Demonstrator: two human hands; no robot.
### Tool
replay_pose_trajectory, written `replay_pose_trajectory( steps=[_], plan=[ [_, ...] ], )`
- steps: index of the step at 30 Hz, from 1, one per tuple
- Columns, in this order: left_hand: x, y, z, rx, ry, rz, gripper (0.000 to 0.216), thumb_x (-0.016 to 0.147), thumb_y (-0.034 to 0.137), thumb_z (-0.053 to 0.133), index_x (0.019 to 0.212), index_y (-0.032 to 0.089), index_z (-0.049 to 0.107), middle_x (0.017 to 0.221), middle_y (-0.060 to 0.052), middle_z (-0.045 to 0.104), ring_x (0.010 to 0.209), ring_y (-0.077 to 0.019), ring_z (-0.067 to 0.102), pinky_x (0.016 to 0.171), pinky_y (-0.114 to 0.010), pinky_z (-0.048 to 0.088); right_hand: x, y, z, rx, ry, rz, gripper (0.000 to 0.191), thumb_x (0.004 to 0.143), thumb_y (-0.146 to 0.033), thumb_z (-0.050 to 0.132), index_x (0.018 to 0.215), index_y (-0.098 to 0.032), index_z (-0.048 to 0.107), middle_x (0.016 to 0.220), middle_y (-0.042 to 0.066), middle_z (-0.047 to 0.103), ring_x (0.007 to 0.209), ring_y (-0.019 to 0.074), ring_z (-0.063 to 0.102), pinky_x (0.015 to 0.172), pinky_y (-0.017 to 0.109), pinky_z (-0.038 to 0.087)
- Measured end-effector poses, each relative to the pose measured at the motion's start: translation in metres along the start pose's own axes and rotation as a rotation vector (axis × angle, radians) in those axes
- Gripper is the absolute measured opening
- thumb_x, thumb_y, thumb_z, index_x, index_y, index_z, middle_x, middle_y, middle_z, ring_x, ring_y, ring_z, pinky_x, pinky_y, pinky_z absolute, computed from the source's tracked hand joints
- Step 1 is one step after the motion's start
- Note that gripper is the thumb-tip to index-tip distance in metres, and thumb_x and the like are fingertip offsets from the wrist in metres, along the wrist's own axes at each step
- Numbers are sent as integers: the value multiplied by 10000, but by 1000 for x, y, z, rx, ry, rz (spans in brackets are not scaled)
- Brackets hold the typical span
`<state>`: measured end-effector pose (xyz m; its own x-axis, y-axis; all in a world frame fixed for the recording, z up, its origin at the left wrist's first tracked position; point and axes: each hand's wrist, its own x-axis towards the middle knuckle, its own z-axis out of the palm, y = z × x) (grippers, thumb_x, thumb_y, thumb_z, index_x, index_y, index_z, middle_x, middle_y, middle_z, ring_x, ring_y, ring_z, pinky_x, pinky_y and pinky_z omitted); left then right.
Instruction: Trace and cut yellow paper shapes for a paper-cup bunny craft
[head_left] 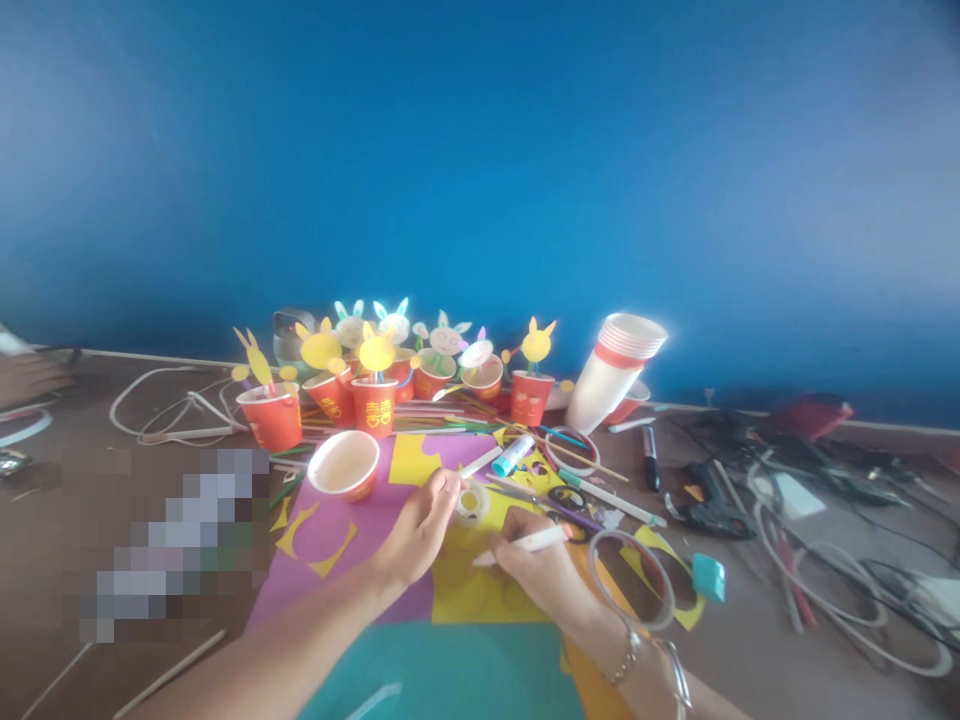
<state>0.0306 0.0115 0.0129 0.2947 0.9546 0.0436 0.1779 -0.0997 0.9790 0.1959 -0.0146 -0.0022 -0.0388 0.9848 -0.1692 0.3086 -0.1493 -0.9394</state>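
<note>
My right hand [536,560] is closed around a white marker [546,539] with an orange end, its tip low over the yellow paper [480,590]. Pencil-like circles show faintly on that sheet. My left hand [424,525] is pinched, and a short white tube-shaped piece [480,462] sticks out from its fingertips. Just beside those fingers lies a small roll of clear tape [472,503]. Purple paper [352,530] and teal paper [450,670] spread under my forearms. A white-lined paper cup [343,468] stands behind my left wrist.
Red paper cups [375,405] with yellow and white rabbit-head figures line the back. A stack of cups [615,370] leans at right. Tape rolls [632,578], a glue gun [709,500], scissors [568,498] and cables [847,600] lie rightward. A person's hand [30,375] shows far left.
</note>
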Motion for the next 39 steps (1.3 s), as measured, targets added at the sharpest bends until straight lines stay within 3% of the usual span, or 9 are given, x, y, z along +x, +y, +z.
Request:
replay_pose_trajectory(
  steps=[3,6,11,16,21,33,39],
  plan=[
    [-1,1,0,9,-7,4,309,942,438,271,847,210,457,663,48,355,630,-132,374,606,-249,329,-3,-5,-6,148,45,-24,299,744,-426,538,579,-219,400,439,-29,530,423,119,503,416,211,362],
    [-1,0,0,7,-10,14,326,944,446,255,828,210,446,646,53,340,607,-127,353,589,-246,314,-8,-13,-9,144,25,-35,324,745,-475,550,598,-222,412,433,-42,512,382,102,439,392,213,352],
    [-1,-1,1,15,14,-7,321,936,456,263,869,212,460,635,52,341,592,-131,351,575,-244,318,-7,-12,-6,141,-27,-93,281,704,-376,601,604,-217,392,476,-88,400,416,70,331,462,217,402],
    [-1,0,0,-2,10,-19,315,930,451,281,896,213,485,669,41,395,629,-139,388,612,-247,352,5,5,1,13,59,-97,271,706,-319,580,568,-213,373,450,-77,391,414,70,326,384,193,272],
    [-1,0,0,-5,13,-14,307,934,443,290,903,214,492,677,41,411,633,-138,397,627,-248,355,7,8,4,-51,30,-90,210,654,-217,580,577,-209,385,466,-85,403,413,63,341,379,180,268],
    [0,-1,1,16,21,3,332,930,458,282,896,206,495,637,48,373,600,-135,382,603,-251,355,1,-2,3,-99,-45,-67,213,693,-263,578,575,-210,408,445,-63,499,368,86,455,342,179,294],
    [1,-2,0,12,15,-1,321,929,450,283,884,208,489,637,48,367,602,-135,371,588,-245,336,0,-3,4,-144,-27,-64,220,683,-238,575,566,-210,391,439,-74,437,381,83,424,359,183,283]
  ],
)
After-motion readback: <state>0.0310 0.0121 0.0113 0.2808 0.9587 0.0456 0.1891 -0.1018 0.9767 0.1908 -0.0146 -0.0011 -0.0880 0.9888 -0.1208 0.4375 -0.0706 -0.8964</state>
